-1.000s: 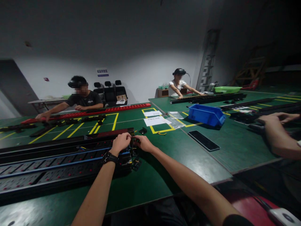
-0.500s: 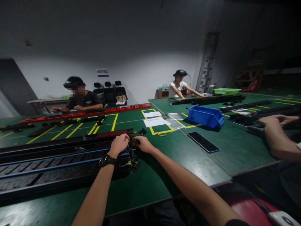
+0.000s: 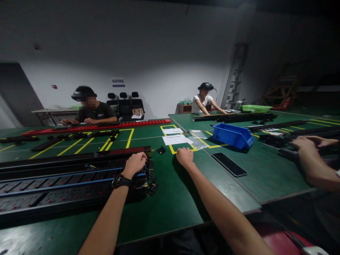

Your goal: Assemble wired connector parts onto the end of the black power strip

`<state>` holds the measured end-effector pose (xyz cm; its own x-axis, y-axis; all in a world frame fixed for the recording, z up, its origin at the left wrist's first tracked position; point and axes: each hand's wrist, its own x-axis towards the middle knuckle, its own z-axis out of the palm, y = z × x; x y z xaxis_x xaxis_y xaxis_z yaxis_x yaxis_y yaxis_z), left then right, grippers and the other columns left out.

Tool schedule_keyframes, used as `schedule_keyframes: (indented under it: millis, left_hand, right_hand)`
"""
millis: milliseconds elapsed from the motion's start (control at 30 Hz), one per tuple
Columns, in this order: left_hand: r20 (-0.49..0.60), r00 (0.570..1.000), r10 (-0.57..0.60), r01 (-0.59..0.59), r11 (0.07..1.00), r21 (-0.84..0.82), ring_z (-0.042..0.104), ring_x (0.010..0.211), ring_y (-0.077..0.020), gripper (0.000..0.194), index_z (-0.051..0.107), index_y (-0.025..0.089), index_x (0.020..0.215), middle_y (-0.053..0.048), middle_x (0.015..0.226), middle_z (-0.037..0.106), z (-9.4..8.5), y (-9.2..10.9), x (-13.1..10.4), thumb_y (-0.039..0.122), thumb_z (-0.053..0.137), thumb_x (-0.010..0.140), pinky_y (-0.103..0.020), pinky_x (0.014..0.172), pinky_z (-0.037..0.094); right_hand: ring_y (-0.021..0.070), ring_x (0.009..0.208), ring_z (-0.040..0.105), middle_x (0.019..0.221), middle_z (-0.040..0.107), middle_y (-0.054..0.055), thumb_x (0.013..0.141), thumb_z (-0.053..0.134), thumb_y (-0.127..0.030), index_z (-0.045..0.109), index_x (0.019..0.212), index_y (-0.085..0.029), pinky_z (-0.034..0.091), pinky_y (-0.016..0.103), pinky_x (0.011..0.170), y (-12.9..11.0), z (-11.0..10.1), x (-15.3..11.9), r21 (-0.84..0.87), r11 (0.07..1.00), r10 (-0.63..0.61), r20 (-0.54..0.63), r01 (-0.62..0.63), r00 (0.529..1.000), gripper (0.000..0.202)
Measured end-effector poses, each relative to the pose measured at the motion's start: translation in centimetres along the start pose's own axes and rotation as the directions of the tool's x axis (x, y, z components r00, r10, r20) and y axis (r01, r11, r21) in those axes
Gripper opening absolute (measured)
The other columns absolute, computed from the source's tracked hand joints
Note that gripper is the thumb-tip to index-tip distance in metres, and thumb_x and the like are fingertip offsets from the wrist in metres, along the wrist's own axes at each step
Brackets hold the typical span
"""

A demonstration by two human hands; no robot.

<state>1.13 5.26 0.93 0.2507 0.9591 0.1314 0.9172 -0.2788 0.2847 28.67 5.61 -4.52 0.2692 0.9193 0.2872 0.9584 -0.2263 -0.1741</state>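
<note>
A long black rail assembly (image 3: 66,189) with blue strips and red dots lies on the table at the left. My left hand (image 3: 136,164), with a black watch on its wrist, is closed over the right end of this assembly. Black end pieces (image 3: 152,187) and short wires stick out below it. My right hand (image 3: 185,156) is down at the yellow tape below the paper sheets, its fingers curled and pressed together. Whatever is under its fingertips is hidden. Between the hands lies a small black bracket (image 3: 160,150).
A blue bin (image 3: 233,136), a phone (image 3: 229,164), paper sheets (image 3: 177,140) and a plastic bag (image 3: 199,142) lie to the right. Beyond are a red rail (image 3: 106,125) and two people. Another person's hands (image 3: 308,145) work at the right edge.
My right hand has left the end of the assembly and moved right to the yellow tape, covering the small yellowish piece there. My left hand has stayed at the assembly.
</note>
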Motion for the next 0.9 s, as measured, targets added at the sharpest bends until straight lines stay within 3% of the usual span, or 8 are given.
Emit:
schedule_keyframes:
  millis: [100, 200, 367, 467, 567, 700, 900]
  left_hand:
    - [-0.001, 1.0, 0.007, -0.007, 1.0, 0.009, 0.071, 0.103, -0.0245, 0.029, 0.074, 0.029, 0.103, -0.004, 0.108, 0.078, 0.2, -0.1, 0.1, 0.027, 0.048, 0.091, -0.032, 0.085, 0.052]
    - [-0.007, 1.0, 0.01, -0.01, 1.0, 0.007, 0.071, 0.102, -0.0242, 0.028, 0.074, 0.03, 0.103, -0.004, 0.107, 0.078, 0.3, -0.2, 0.1, 0.027, 0.048, 0.091, -0.032, 0.084, 0.052]
    - [-0.015, 1.0, 0.014, -0.014, 1.0, 0.008, 0.071, 0.103, -0.0247, 0.029, 0.073, 0.029, 0.1, -0.005, 0.106, 0.078, 0.3, 0.0, -0.1, 0.027, 0.046, 0.091, -0.033, 0.085, 0.052]
    - [-0.017, 1.0, 0.012, -0.012, 1.0, 0.019, 0.071, 0.101, -0.0254, 0.029, 0.072, 0.03, 0.1, -0.004, 0.106, 0.078, 0.5, 0.0, -0.2, 0.027, 0.045, 0.091, -0.034, 0.085, 0.053]
    - [-0.031, 0.999, 0.011, -0.01, 1.0, 0.022, 0.072, 0.1, -0.026, 0.029, 0.072, 0.031, 0.1, -0.004, 0.105, 0.077, 0.7, 0.0, -0.2, 0.028, 0.045, 0.09, -0.036, 0.085, 0.053]
    - [-0.039, 0.999, 0.0, 0.0, 1.0, 0.014, 0.072, 0.101, -0.0272, 0.031, 0.073, 0.031, 0.101, -0.005, 0.107, 0.077, 0.8, 0.1, -0.3, 0.027, 0.044, 0.09, -0.037, 0.086, 0.054]
    - [-0.039, 0.999, 0.005, -0.005, 1.0, 0.006, 0.072, 0.1, -0.0269, 0.031, 0.074, 0.029, 0.101, -0.006, 0.106, 0.078, 0.6, 0.4, -0.7, 0.026, 0.044, 0.09, -0.037, 0.088, 0.054]
  right_hand:
    - [0.0297, 0.11, 0.06, 0.112, 0.073, 0.014, 0.097, 0.047, -0.016, 0.076, 0.104, -0.02, 0.04, 0.04, 0.091, 0.1, 0.5, 0.4, 0.033, 0.997, -0.076, 0.027, 0.075, 0.997, 0.03]
    - [0.0264, 0.104, 0.063, 0.108, 0.075, 0.011, 0.098, 0.05, -0.019, 0.075, 0.103, -0.021, 0.042, 0.037, 0.088, -0.4, 0.9, 0.6, 0.18, 0.97, -0.16, -0.031, 0.163, 0.987, 0.026]
    - [0.0207, 0.093, 0.065, 0.099, 0.074, 0.006, 0.096, 0.055, -0.024, 0.07, 0.108, -0.02, 0.046, 0.03, 0.08, -3.0, 1.5, 0.4, 0.487, 0.787, -0.3, -0.235, 0.379, 0.925, 0.019]
    - [0.0214, 0.091, 0.063, 0.092, 0.072, 0.004, 0.095, 0.058, -0.023, 0.064, 0.115, -0.02, 0.045, 0.03, 0.08, -5.6, 1.8, 0.1, 0.485, 0.723, -0.381, -0.314, 0.492, 0.87, 0.021]
    - [0.0213, 0.089, 0.062, 0.09, 0.071, 0.003, 0.094, 0.06, -0.02, 0.06, 0.118, -0.021, 0.044, 0.03, 0.08, -7.7, 2.1, 0.1, 0.431, 0.711, -0.458, -0.315, 0.556, 0.831, 0.023]
    - [0.0214, 0.09, 0.063, 0.091, 0.07, 0.003, 0.094, 0.061, -0.017, 0.057, 0.117, -0.022, 0.044, 0.029, 0.079, -8.6, 2.8, 0.8, 0.427, 0.721, -0.467, -0.283, 0.546, 0.838, 0.024]
    - [0.022, 0.089, 0.063, 0.089, 0.07, 0.003, 0.094, 0.058, -0.017, 0.056, 0.115, -0.022, 0.044, 0.03, 0.079, -7.8, 4.1, 1.6, 0.439, 0.72, -0.443, -0.306, 0.537, 0.843, 0.022]
